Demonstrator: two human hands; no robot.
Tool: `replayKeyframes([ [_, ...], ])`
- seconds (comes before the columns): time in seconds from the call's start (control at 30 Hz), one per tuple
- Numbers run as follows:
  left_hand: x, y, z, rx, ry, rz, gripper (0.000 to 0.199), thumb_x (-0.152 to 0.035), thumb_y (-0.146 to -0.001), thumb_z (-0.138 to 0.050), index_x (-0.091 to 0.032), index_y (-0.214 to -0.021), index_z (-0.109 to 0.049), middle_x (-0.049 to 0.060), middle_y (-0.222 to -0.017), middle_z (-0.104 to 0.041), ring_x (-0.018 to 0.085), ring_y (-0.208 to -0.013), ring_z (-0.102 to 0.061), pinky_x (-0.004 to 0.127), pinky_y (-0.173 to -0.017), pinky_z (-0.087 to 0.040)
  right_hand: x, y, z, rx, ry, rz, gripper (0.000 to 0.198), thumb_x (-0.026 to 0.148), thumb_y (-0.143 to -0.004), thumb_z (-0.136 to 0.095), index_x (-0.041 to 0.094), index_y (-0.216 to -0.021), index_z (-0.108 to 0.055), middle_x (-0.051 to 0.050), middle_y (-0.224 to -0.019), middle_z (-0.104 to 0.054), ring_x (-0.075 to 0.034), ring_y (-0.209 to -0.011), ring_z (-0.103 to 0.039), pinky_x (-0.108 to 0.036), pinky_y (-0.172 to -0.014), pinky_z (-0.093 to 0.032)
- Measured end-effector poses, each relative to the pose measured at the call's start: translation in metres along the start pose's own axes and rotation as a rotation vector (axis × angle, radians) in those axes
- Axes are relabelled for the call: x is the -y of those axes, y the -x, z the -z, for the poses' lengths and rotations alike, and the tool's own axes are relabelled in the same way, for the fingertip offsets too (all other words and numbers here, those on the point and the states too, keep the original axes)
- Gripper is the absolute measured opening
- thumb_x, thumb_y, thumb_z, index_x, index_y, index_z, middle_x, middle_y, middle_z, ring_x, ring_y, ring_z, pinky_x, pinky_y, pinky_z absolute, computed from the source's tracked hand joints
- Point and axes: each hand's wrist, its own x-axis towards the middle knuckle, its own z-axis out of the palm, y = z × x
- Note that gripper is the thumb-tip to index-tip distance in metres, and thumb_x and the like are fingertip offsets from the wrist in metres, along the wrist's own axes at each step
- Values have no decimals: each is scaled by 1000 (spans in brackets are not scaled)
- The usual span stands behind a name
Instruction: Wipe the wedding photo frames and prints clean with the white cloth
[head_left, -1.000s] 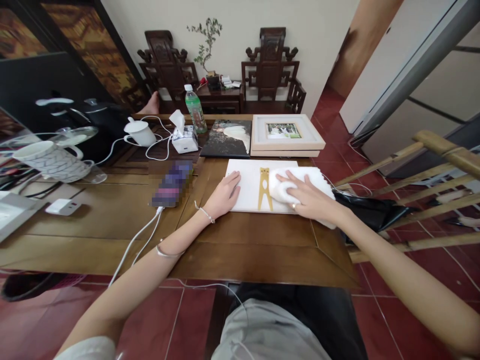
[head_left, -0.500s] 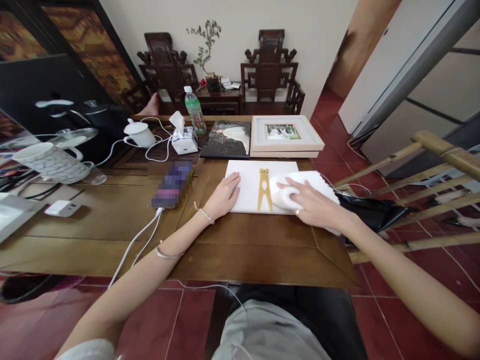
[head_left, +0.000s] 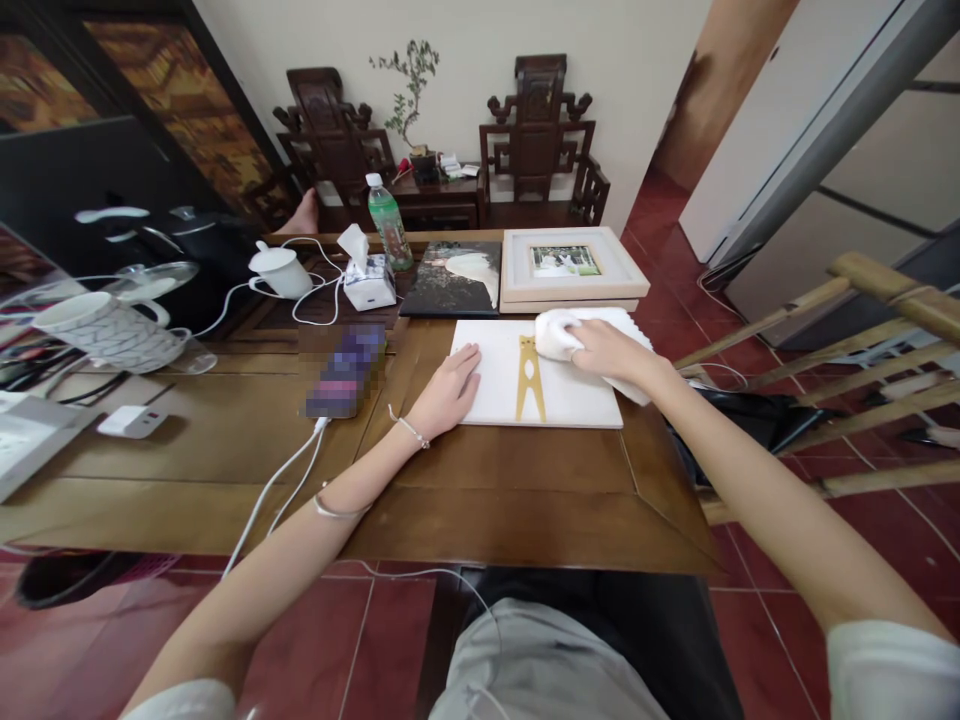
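A white board lies flat near the front edge of the wooden table, with a gold bear-shaped piece with two long legs upon its middle. My left hand rests flat on the board's left edge, fingers stretched out. A bunched white cloth is gripped in my right hand, pressed on the board's upper right, close beside the bear's head. Part of the cloth trails out past the board's right side.
Behind the board lie a dark photo panel and a pale picture frame. A bottle, a tissue box, a lidded cup and a charging phone stand to the left. A bamboo chair is at right.
My right hand has moved the cloth away from me, from the board's lower right to its upper right, baring the lower right corner. My left hand has stayed in place.
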Motion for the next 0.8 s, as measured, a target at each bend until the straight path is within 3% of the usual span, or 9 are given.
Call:
replayKeyframes([
  [0.13,0,0,1,9,-9,-3,43,-24,-93,-38,-6,-130,-52,20,-142,-46,29,-137,-38,50,-114,-32,-10,-19,2,-10,0,-50,32,23,-80,-43,11,-103,-62,-20,-110,-64,-32,-98,-59,-40,-80,-44],
  [0.23,1,0,1,7,-6,-9,43,-24,-93,-38,-8,-130,-52,19,-143,-47,29,-137,-38,51,-113,-32,-10,-10,2,-2,-3,-53,33,24,-81,-43,11,-106,-61,-19,-111,-63,-31,-100,-59,-38,-81,-44],
  [0.37,1,0,0,3,-11,-12,43,-24,-93,-37,-6,-130,-51,20,-143,-46,29,-137,-38,49,-114,-31,8,33,0,27,26,51,33,18,-79,-43,12,-106,-61,-19,-123,-60,-33,-112,-56,-44,-91,-43],
  [0.47,0,0,-1,-1,-15,-13,44,-24,-93,-37,-5,-131,-51,21,-143,-45,29,-137,-38,49,-114,-31,28,78,-1,65,52,184,31,10,-72,-44,13,-96,-63,-19,-138,-50,-35,-134,-36,-52,-104,-34],
  [0.57,-1,0,-1,-6,-14,-14,43,-23,-93,-37,-8,-131,-51,19,-143,-45,29,-137,-38,50,-114,-32,40,110,0,133,17,254,31,7,-66,-44,17,-89,-63,-14,-143,-48,-33,-142,-24,-57,-108,-28],
  [0.67,-1,0,-2,-4,-21,-6,43,-23,-93,-37,-9,-131,-51,19,-143,-45,29,-137,-38,51,-113,-32,38,112,1,155,-17,212,30,11,-70,-45,16,-93,-64,-15,-141,-49,-34,-139,-29,-56,-108,-29],
  [0.8,0,0,-2,-10,-20,-12,43,-23,-93,-37,-9,-131,-51,19,-143,-46,28,-137,-38,51,-113,-32,23,67,2,66,-51,65,33,21,-79,-43,14,-105,-63,-19,-131,-57,-36,-119,-52,-50,-99,-40],
])
